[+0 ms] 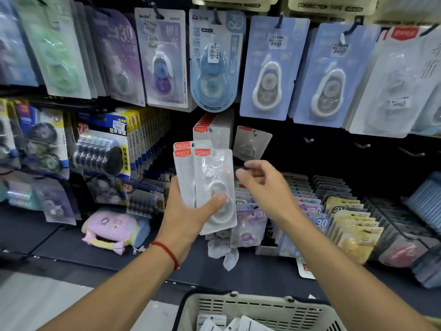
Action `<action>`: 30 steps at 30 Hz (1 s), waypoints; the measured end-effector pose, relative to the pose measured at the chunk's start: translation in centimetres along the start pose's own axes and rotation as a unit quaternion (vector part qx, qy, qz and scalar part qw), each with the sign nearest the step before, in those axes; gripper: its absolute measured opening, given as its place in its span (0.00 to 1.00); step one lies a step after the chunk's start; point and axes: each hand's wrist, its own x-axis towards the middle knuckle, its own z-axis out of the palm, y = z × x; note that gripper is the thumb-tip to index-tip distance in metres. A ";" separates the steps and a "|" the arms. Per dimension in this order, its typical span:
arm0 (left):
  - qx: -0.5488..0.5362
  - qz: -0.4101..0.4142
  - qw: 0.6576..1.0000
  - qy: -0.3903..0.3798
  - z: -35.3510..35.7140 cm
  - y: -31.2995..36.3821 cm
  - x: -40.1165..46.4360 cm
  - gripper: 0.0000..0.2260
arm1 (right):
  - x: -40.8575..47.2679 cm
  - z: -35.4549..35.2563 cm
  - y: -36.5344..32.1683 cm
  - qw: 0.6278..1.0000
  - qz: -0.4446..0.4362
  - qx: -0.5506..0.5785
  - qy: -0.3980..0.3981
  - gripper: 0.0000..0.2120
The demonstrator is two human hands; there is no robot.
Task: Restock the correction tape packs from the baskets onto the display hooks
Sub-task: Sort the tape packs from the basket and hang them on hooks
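Note:
My left hand [191,213] grips a fanned stack of three white correction tape packs with red labels [210,177], thumb pressed on the front pack's blister. My right hand [265,185] hovers just right of the stack, fingers loosely curled and holding nothing. Behind the stack, more of the same red-labelled packs [214,127] hang on a display hook. One single pack [251,142] hangs tilted on the hook to their right. A beige basket [257,306] with more packs inside stands at the bottom edge.
Bare black hooks [362,145] stick out of the dark panel to the right. Blue and purple tape packs [269,68] hang on the row above. Upright rows of packs [346,216] fill trays on the shelf below. A pink pouch [112,228] lies at left.

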 end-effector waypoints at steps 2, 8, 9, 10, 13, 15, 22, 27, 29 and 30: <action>-0.022 -0.002 1.000 -0.016 0.3 0.1 0.2 0.38 | -0.4 0.5 0.1 0.998 0.001 0.023 -0.058 0.22; -0.098 -0.044 0.994 -0.027 0.6 -0.2 0.1 0.32 | -1.1 0.8 0.7 0.996 -0.002 0.076 -0.051 0.20; -0.093 -0.045 0.994 -0.021 0.4 -0.3 0.2 0.29 | -0.9 0.6 0.7 0.996 0.004 0.092 -0.020 0.20; -0.075 -0.040 0.996 -0.009 0.2 -0.5 0.3 0.28 | -0.8 0.4 0.7 0.995 0.008 0.099 0.013 0.19; -0.010 -0.019 0.999 0.025 -0.4 -0.5 0.5 0.24 | -0.2 -0.4 0.7 0.992 0.003 0.103 0.076 0.16; 0.012 -0.008 0.999 0.029 -0.6 -0.6 0.4 0.22 | 0.1 -0.7 0.7 0.989 0.000 0.116 0.094 0.15; 0.047 0.016 0.998 0.035 -0.8 0.0 0.1 0.20 | 0.3 -0.3 0.1 0.983 -0.001 0.131 0.130 0.16; 0.059 0.028 0.996 0.058 -0.8 0.5 -0.1 0.21 | 0.4 -0.4 0.2 0.990 0.025 0.041 0.134 0.23; 0.058 0.026 0.996 0.057 -0.7 0.6 -0.1 0.22 | 0.2 -0.3 0.6 0.988 0.048 -0.059 0.137 0.31; 0.054 0.024 0.997 0.053 -0.6 0.6 -0.1 0.22 | 0.0 -0.2 0.6 0.986 0.040 -0.082 0.141 0.29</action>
